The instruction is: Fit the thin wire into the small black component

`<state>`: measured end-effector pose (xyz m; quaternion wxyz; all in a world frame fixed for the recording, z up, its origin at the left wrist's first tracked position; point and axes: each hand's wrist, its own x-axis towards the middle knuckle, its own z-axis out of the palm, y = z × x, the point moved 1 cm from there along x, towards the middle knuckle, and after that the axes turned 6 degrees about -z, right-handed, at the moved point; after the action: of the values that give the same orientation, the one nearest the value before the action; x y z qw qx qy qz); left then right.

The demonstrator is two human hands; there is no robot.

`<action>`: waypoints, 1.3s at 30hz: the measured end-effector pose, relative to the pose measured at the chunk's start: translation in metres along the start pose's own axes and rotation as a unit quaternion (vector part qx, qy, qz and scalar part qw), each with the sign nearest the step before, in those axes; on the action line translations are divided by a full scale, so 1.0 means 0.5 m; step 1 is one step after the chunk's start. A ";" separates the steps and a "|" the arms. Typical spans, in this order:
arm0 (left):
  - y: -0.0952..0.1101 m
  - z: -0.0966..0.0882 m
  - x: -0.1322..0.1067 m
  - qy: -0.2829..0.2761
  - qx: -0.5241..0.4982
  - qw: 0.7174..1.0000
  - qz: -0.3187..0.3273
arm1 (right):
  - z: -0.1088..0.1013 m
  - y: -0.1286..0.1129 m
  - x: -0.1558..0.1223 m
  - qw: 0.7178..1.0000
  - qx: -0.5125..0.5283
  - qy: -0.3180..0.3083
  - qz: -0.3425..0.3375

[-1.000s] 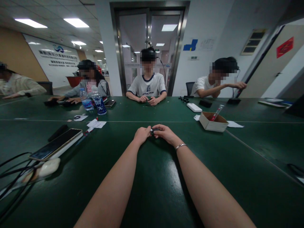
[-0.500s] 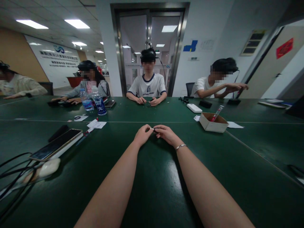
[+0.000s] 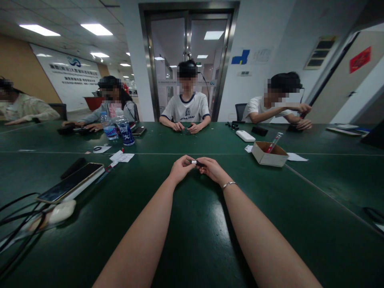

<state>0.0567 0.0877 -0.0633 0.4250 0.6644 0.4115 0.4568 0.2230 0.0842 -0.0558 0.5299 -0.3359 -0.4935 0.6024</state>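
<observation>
My left hand (image 3: 181, 168) and my right hand (image 3: 211, 169) meet over the green table, fingertips nearly touching. Between them is a small, narrow silver-and-black object (image 3: 194, 162), too small to name. The fingers of my left hand pinch its silver end. My right hand closes on the dark end, which its fingers partly cover. A silver bracelet (image 3: 229, 184) circles my right wrist.
A phone on a white box (image 3: 73, 183) and black cables (image 3: 22, 224) lie at left. Two bottles (image 3: 124, 128) stand beyond. A small cardboard box (image 3: 270, 159) holding a clear tube and a white power bank (image 3: 245, 136) are at right. Several people sit around the table.
My fingers have shifted slightly on the small object, and more of its silver part shows. Across the table at right, a person's hands have come down toward the tabletop.
</observation>
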 end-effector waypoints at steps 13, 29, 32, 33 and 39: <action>-0.007 -0.003 0.004 0.006 0.054 0.997 -0.054 | 0.002 0.005 -0.004 0.998 0.003 -0.056 -0.023; 0.032 -0.020 -0.019 0.082 0.326 0.938 -0.081 | 0.041 0.027 0.020 0.898 -0.411 0.000 -0.154; 0.035 -0.016 -0.021 0.059 0.341 0.934 -0.088 | 0.037 0.033 0.021 0.914 -0.380 -0.007 -0.145; 0.036 -0.015 -0.022 0.056 0.345 0.933 -0.089 | 0.034 0.033 0.021 0.923 -0.357 -0.015 -0.140; 0.032 -0.022 -0.016 0.030 0.312 0.944 -0.106 | 0.022 0.035 0.019 0.956 -0.270 -0.040 -0.105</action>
<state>0.0465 0.0776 -0.0480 0.2300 0.7019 0.6142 0.2779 0.2054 0.0917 -0.0679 0.4591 -0.3886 -0.6912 0.4005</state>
